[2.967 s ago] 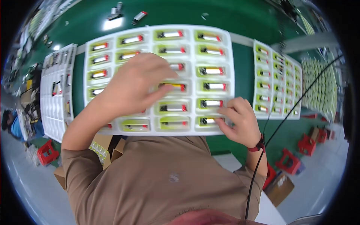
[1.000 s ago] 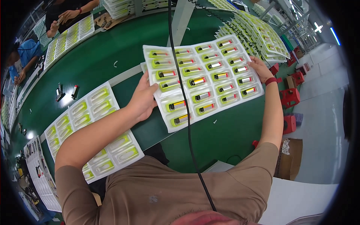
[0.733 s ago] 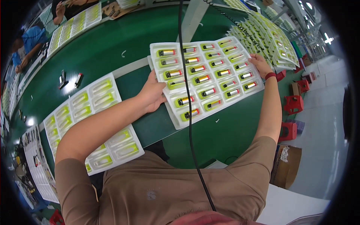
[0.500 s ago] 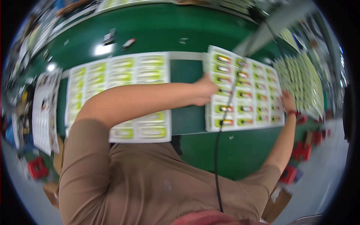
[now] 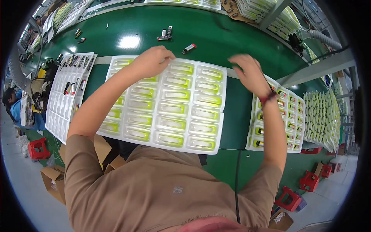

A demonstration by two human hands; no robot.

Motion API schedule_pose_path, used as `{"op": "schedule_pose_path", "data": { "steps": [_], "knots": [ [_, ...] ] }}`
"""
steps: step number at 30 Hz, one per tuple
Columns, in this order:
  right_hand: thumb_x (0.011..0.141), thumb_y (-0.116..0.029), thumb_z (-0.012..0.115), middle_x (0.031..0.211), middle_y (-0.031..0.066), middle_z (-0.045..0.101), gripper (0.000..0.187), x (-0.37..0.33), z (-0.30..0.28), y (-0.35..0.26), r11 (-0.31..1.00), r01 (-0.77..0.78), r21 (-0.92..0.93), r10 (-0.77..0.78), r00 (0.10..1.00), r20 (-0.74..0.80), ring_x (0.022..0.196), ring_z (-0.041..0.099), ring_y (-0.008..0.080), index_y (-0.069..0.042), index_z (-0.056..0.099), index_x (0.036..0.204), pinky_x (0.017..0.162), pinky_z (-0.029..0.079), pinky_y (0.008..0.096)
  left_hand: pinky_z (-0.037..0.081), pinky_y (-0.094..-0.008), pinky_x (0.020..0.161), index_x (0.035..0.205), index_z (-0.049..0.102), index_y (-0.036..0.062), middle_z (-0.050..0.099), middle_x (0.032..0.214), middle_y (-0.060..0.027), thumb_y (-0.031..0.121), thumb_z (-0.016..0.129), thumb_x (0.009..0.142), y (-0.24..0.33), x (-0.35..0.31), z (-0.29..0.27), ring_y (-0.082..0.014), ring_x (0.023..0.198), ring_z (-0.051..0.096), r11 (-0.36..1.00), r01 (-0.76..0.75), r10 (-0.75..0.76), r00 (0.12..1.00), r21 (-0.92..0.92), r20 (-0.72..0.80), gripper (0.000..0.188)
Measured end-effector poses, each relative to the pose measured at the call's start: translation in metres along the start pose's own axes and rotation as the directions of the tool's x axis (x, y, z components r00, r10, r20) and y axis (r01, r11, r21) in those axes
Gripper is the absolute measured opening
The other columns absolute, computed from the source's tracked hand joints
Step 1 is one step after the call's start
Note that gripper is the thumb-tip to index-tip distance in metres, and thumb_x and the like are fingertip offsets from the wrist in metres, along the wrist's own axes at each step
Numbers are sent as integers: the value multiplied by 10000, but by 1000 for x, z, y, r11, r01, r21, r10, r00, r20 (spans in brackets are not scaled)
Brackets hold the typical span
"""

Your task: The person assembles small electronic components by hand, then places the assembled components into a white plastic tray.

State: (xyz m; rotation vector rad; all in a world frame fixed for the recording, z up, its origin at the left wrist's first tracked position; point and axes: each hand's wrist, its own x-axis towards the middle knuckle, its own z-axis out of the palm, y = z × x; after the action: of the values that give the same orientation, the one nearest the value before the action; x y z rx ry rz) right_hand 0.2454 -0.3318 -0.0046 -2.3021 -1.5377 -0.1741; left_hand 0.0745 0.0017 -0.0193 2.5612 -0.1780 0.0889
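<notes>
A white moulded tray [image 5: 155,114] lies in front of me, its rows of compartments lined with bright yellow-green and showing pale insides. Over its far edge hovers my left hand [image 5: 152,62], fingers curved and apart from the thumb, holding nothing I can see. My right hand [image 5: 250,75] is in the air beyond the gap between the trays, fingers stretched to the left and nothing in them. Below that wrist, partly hidden by my forearm, a second white tray [image 5: 251,133] carries small black, red and yellow cylinder-like pieces in its compartments.
Small black-and-red pieces [image 5: 189,48] lie on the green table [image 5: 216,34] beyond the tray. To the left stands another white tray [image 5: 58,112] with several dark pieces. Stacked trays [image 5: 320,120] and a grey post [image 5: 317,65] are at the right. A black cable [image 5: 237,185] hangs near me.
Both hands have let go of the right-hand tray. My left hand has moved left over the yellow-green tray; my right hand has lifted up and left. The view has shifted too.
</notes>
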Motion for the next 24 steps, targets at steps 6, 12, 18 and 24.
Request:
{"op": "schedule_pose_path", "data": {
  "steps": [6,12,18,24],
  "knots": [
    [865,-30,639,1146,126,673,337,142,135,44,989,87,118,-100,990,104,1078,634,335,-84,675,1196,949,514,429,502,-438,939,1107,714,79,629,1121,-129,165,626,916,-1,11,19,-334,1102,596,966,-189,209,972,-175,106,227],
    [871,-85,637,1048,104,671,221,150,145,48,998,-27,56,16,979,201,1016,646,323,-92,709,1080,886,530,429,493,-435,946,1073,715,81,633,1105,-103,182,635,916,22,56,66,-297,1091,601,949,-316,316,945,-20,86,203],
    [897,-126,714,991,111,716,287,99,70,16,852,-405,331,425,905,15,839,690,190,-4,666,1153,756,549,323,520,-448,886,1019,695,61,629,1108,-106,206,662,910,24,85,83,-300,1018,633,961,-275,268,955,36,125,184],
    [936,-65,699,1031,73,694,272,75,59,-64,252,-70,965,669,733,-122,898,671,133,58,632,1170,799,541,258,569,-351,809,1359,415,4,601,1176,-157,188,703,939,10,67,62,-202,956,677,602,95,-37,995,-793,91,542]
  ]
}}
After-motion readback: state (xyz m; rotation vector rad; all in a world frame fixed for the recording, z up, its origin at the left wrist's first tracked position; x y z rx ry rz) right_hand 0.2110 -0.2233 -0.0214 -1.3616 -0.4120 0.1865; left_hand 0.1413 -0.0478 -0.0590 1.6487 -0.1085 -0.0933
